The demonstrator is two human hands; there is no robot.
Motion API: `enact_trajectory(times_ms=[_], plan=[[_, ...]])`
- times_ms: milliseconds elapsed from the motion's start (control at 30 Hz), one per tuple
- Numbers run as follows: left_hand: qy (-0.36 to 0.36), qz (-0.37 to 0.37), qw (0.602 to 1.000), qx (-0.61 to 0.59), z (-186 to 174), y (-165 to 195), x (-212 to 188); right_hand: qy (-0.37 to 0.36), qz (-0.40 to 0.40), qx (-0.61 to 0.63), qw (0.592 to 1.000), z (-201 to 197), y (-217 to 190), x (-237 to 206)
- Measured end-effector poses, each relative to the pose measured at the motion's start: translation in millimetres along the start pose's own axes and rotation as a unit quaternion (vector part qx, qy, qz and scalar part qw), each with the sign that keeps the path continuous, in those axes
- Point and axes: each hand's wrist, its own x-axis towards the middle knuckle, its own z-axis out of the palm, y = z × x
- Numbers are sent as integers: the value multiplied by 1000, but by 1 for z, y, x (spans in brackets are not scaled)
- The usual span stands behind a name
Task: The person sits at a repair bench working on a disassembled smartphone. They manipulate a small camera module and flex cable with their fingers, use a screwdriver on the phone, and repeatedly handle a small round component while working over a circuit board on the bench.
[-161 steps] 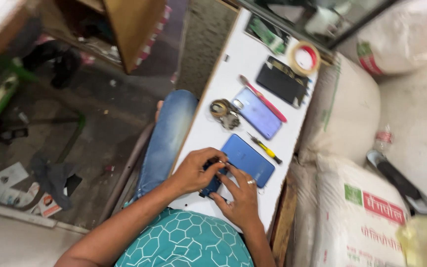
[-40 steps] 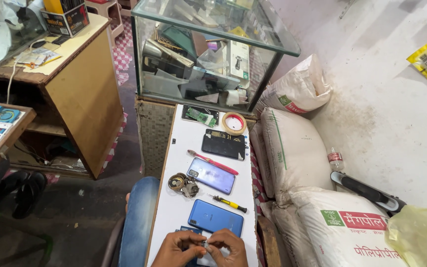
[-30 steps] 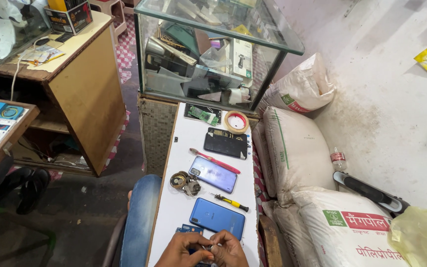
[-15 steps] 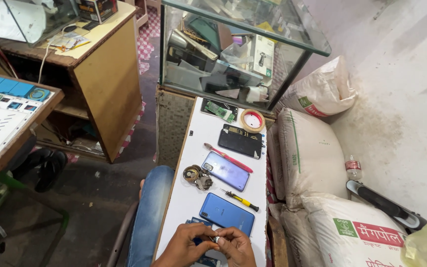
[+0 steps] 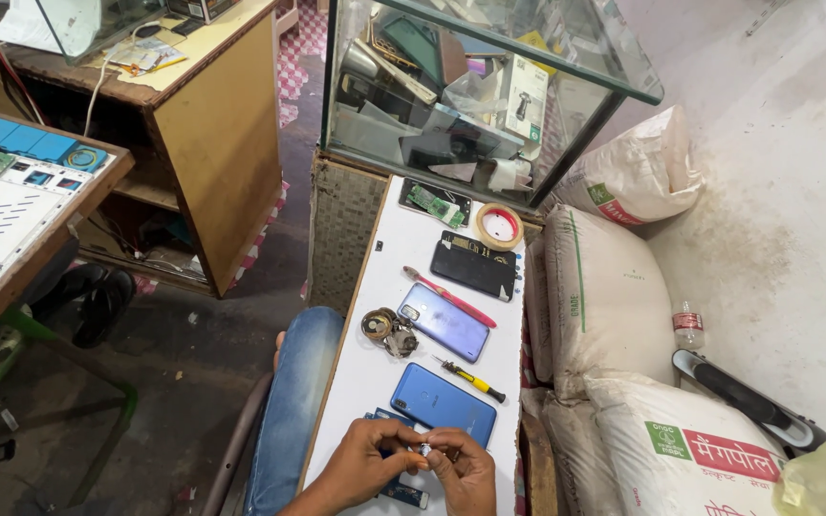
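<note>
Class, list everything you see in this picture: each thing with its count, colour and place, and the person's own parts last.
Table: one, white, centre.
Phones: blue near the hands, purple mid-table, black farther.
Screwdriver: one, yellow-handled, beside the blue phone.
Red tool: one, by the purple phone.
Tape roll: one, far end.
Circuit board: one, green, far end.
Glass case: one, beyond the table.
Sacks: several, white, right.
Bottle: one, clear, right.
Left hand, right hand: pinching a small part.
</note>
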Motion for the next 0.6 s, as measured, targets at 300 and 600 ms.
enact_trajectory(times_ms=[300,600], plan=[[-29,0,999,-44,4,-9,-1,43,-161,-175,970,15,-12,-10],[15,96,994,53,4,-6,-5,72,-198,-274,938,26,-25,-11]])
